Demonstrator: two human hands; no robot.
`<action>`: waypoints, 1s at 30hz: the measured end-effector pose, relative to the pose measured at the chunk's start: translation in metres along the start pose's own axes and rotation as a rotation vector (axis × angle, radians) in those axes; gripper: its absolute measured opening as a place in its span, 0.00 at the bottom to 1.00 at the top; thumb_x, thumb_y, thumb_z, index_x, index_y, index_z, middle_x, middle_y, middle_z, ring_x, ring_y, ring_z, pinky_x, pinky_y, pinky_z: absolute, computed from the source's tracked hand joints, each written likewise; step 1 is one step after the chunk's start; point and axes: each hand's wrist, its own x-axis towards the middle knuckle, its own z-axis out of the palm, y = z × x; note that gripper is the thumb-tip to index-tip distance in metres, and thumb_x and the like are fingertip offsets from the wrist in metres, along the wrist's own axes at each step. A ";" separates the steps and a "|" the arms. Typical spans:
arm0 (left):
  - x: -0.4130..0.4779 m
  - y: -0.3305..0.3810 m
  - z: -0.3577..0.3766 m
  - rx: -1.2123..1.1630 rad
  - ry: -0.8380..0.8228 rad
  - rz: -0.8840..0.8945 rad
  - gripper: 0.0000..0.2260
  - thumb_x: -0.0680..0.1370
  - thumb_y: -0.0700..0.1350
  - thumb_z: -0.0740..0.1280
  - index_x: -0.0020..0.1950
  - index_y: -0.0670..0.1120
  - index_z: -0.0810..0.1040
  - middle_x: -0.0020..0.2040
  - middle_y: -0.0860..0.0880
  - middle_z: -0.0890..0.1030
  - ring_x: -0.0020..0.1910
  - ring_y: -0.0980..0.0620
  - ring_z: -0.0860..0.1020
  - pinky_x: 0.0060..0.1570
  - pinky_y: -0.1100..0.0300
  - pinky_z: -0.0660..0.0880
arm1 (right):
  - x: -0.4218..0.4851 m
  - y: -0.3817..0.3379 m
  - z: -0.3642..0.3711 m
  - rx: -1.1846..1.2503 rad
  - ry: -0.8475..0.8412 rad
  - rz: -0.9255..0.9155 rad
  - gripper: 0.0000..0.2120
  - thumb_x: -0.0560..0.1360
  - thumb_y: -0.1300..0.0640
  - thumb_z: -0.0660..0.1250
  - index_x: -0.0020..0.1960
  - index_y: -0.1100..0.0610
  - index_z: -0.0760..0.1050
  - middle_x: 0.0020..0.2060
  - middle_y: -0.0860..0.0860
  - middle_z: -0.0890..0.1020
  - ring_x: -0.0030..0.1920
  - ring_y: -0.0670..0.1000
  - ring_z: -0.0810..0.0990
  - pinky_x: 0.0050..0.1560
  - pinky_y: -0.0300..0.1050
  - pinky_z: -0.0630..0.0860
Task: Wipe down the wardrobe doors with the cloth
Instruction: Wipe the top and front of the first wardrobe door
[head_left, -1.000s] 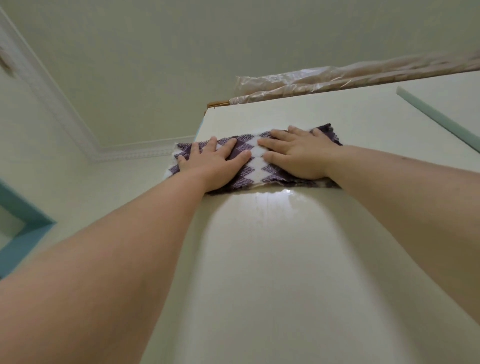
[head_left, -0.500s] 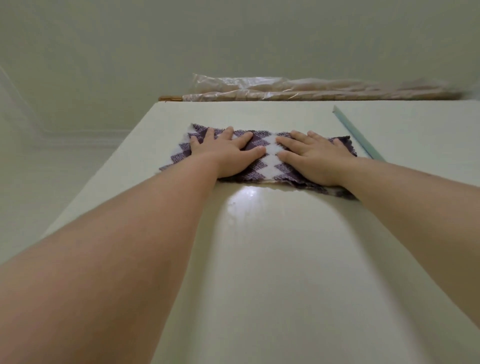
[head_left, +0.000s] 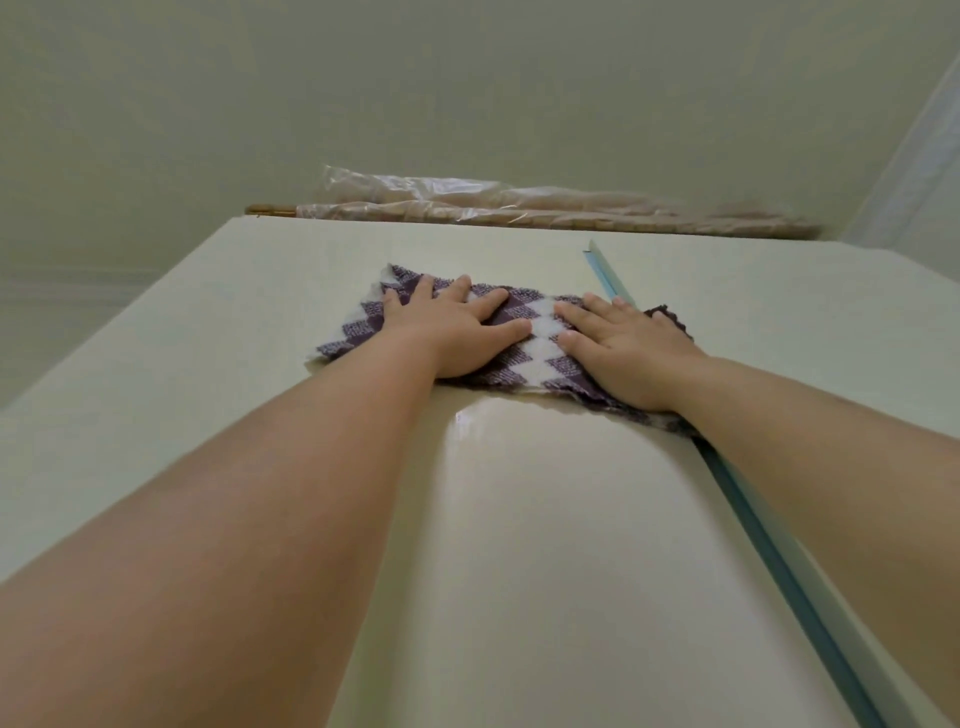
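A purple and white zigzag cloth (head_left: 535, 338) lies spread flat against the cream wardrobe door (head_left: 519, 545), high up near its top edge. My left hand (head_left: 457, 332) presses flat on the cloth's left half, fingers spread. Flat on its right half lies my right hand (head_left: 628, 353), right beside the blue strip. Both arms reach up from below. The door shines wet just under the cloth.
A blue strip (head_left: 769, 551) runs down the door's right edge, with a second cream door (head_left: 831, 322) beyond it. Long rolls wrapped in clear plastic (head_left: 519, 210) lie on top of the wardrobe. The ceiling (head_left: 467, 93) is close above.
Both hands have slid the cloth to the right and slightly down the door, from its left edge toward the blue strip. The camera has turned to face the door squarely.
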 end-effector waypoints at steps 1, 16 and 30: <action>0.000 0.000 0.000 0.000 0.000 0.005 0.30 0.73 0.72 0.45 0.73 0.66 0.48 0.77 0.53 0.47 0.75 0.45 0.44 0.70 0.39 0.40 | 0.000 0.000 0.000 0.001 -0.001 0.004 0.24 0.80 0.40 0.42 0.75 0.41 0.45 0.76 0.46 0.47 0.75 0.51 0.46 0.73 0.55 0.44; -0.016 -0.076 -0.010 -0.003 0.019 0.003 0.30 0.73 0.72 0.44 0.73 0.65 0.48 0.77 0.54 0.48 0.75 0.46 0.45 0.70 0.41 0.41 | 0.015 -0.075 0.004 0.023 -0.017 0.090 0.25 0.78 0.38 0.43 0.74 0.38 0.46 0.76 0.42 0.46 0.75 0.49 0.45 0.70 0.67 0.43; -0.067 -0.186 -0.022 0.012 0.021 -0.129 0.29 0.73 0.71 0.45 0.73 0.66 0.47 0.77 0.55 0.47 0.76 0.47 0.45 0.70 0.42 0.41 | 0.017 -0.191 0.014 0.071 -0.010 -0.055 0.25 0.78 0.37 0.43 0.74 0.37 0.45 0.76 0.43 0.46 0.75 0.50 0.43 0.68 0.69 0.39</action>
